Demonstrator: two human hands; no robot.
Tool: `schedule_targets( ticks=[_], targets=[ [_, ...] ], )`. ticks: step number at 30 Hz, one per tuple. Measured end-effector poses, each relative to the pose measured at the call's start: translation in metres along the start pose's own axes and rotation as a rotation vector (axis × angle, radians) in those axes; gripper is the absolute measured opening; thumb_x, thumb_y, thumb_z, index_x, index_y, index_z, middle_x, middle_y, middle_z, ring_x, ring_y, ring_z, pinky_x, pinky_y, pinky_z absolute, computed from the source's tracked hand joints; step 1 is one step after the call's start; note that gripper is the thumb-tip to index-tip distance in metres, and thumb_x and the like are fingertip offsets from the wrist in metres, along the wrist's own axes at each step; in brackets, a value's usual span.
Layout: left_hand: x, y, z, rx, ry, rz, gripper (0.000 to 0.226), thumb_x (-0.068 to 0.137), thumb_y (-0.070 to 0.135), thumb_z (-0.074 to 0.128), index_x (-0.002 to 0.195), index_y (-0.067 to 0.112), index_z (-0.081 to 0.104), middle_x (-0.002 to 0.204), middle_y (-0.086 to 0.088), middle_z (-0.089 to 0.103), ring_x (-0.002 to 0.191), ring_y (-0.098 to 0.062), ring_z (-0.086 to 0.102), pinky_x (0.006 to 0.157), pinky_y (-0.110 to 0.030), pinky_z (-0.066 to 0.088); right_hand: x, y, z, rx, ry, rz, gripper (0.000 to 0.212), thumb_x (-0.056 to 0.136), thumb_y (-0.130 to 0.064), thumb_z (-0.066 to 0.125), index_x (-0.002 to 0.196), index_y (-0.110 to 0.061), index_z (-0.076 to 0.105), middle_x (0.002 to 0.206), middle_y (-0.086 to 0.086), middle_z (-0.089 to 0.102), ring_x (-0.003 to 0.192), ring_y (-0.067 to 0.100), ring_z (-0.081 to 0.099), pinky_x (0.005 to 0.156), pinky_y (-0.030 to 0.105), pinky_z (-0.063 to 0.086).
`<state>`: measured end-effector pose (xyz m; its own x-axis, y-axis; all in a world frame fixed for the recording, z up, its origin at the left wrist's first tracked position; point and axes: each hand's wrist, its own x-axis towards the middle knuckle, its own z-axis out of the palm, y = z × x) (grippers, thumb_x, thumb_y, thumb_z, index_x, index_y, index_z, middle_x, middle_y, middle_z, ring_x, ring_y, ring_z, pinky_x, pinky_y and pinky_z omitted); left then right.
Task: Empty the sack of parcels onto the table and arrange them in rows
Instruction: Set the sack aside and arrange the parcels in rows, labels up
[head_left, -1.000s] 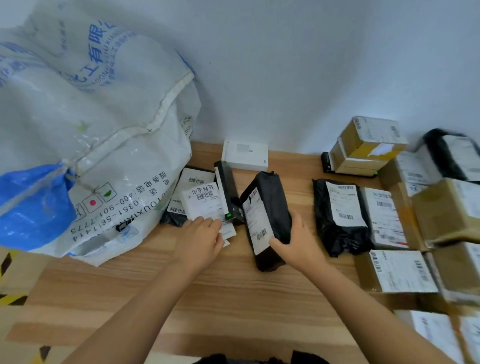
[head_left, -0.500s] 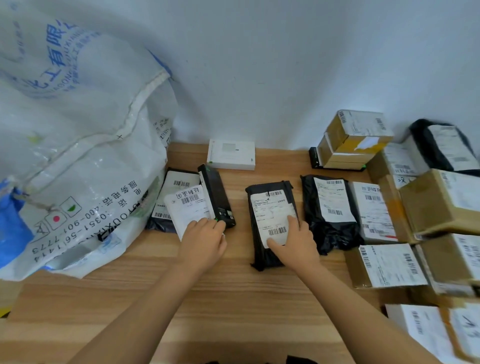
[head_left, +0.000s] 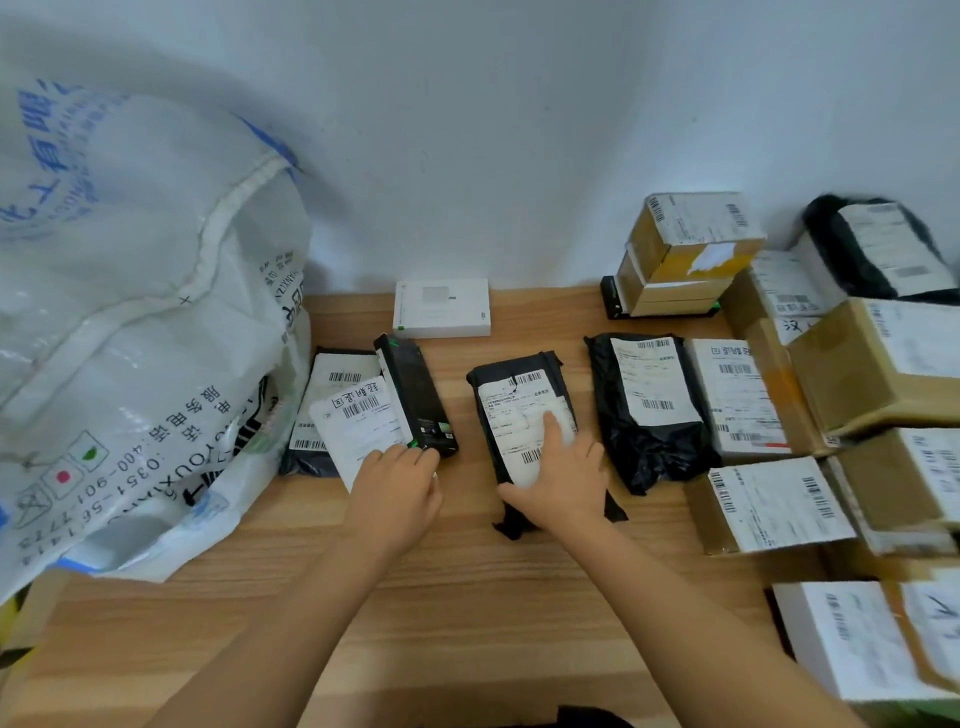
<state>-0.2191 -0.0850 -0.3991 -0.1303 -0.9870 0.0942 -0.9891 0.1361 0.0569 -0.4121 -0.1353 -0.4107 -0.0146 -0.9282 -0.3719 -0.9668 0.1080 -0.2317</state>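
Glossy woven-plastic sack (head_left: 130, 332), seemingly; matt wood table (head_left: 467, 597).

Both arms reach forward; left hand (head_left: 397, 493) fingers bent, right hand (head_left: 563, 483) flat, palm down.

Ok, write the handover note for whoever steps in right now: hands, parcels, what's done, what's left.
Left hand: fingertips at the near ends of the slim black box and the white-labelled parcel; grip unclear.
Right hand: flat on the black poly mailer, label up, beside another black mailer.
Done: mailers and cartons lie in rows on the right side of the table.
Left: the sack lies bulging at the left, seemingly not empty. The small pile beside it overlaps and needs spreading. A white box sits alone by the wall.
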Motion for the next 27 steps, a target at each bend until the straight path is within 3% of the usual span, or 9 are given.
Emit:
schedule_targets(
  ticks=[5,10,14,17,19,22,24,27],
  targets=[
    [0.019,0.005,-0.006,0.004,0.012,0.058,0.019,0.065,0.017,0.077,0.069,0.017,0.058,0.061,0.003,0.058,0.059,-0.021,0.056,0.053,-0.031,0.039,-0.009,0.002,-0.029,0.084,0.085,-0.037,0.111,0.062,-0.063,0.067,0.149,-0.033,0.004,0.147,0.016,0.017,0.130,0.034,0.021,0.106,0.048,0.030],
    [0.050,0.030,-0.015,-0.033,0.063,0.156,0.018,0.068,0.017,0.073,0.069,0.017,0.055,0.062,0.002,0.058,0.060,-0.021,0.053,0.056,-0.028,0.028,-0.010,0.031,-0.078,0.162,0.211,-0.017,0.110,0.062,-0.060,0.070,0.148,-0.034,0.007,0.146,0.014,0.019,0.130,0.034,0.022,0.102,0.049,0.033],
    [0.071,0.060,-0.021,-0.080,0.083,0.209,0.016,0.068,0.018,0.073,0.072,0.016,0.058,0.064,0.000,0.061,0.060,-0.024,0.057,0.056,-0.030,0.039,-0.001,0.071,-0.115,0.137,0.218,-0.040,0.109,0.061,-0.055,0.073,0.148,-0.037,0.009,0.146,0.010,0.021,0.129,0.033,0.024,0.102,0.050,0.034],
    [0.087,0.083,-0.022,-0.141,0.122,0.178,0.014,0.075,0.020,0.067,0.085,0.014,0.060,0.077,-0.002,0.062,0.071,-0.024,0.057,0.061,-0.032,0.042,0.011,0.103,-0.135,0.092,0.199,-0.096,0.110,0.061,-0.052,0.074,0.148,-0.037,0.009,0.147,0.009,0.019,0.131,0.034,0.022,0.104,0.052,0.030],
    [0.099,0.100,-0.025,-0.174,0.128,0.126,0.030,0.080,0.022,0.063,0.107,0.012,0.059,0.097,-0.004,0.060,0.085,-0.023,0.056,0.068,-0.034,0.045,0.023,0.123,-0.146,0.017,0.172,-0.155,0.114,0.060,-0.052,0.076,0.149,-0.037,0.007,0.149,0.009,0.019,0.134,0.035,0.020,0.111,0.055,0.021],
    [0.116,0.127,-0.031,-0.262,0.081,0.062,0.065,0.084,0.030,0.064,0.141,0.015,0.037,0.134,-0.008,0.044,0.117,-0.025,0.047,0.090,-0.038,0.045,0.043,0.151,-0.158,-0.096,0.121,-0.266,0.119,0.056,-0.046,0.079,0.149,-0.037,0.004,0.149,0.007,0.019,0.138,0.033,0.016,0.116,0.057,0.003],
    [0.129,0.143,-0.031,-0.319,0.005,0.036,0.085,0.083,0.036,0.067,0.151,0.019,0.019,0.150,-0.009,0.026,0.135,-0.025,0.032,0.107,-0.041,0.037,0.057,0.165,-0.166,-0.166,0.086,-0.358,0.120,0.055,-0.041,0.079,0.149,-0.036,0.003,0.148,0.004,0.020,0.139,0.031,0.015,0.116,0.059,-0.003],
    [0.149,0.164,-0.020,-0.456,-0.133,-0.018,0.099,0.079,0.040,0.072,0.153,0.024,0.008,0.158,-0.006,0.008,0.142,-0.027,0.021,0.111,-0.043,0.034,0.078,0.179,-0.180,-0.194,0.020,-0.468,0.117,0.059,-0.033,0.078,0.150,-0.034,0.003,0.149,0.001,0.018,0.140,0.027,0.012,0.116,0.058,-0.008]
  ],
)
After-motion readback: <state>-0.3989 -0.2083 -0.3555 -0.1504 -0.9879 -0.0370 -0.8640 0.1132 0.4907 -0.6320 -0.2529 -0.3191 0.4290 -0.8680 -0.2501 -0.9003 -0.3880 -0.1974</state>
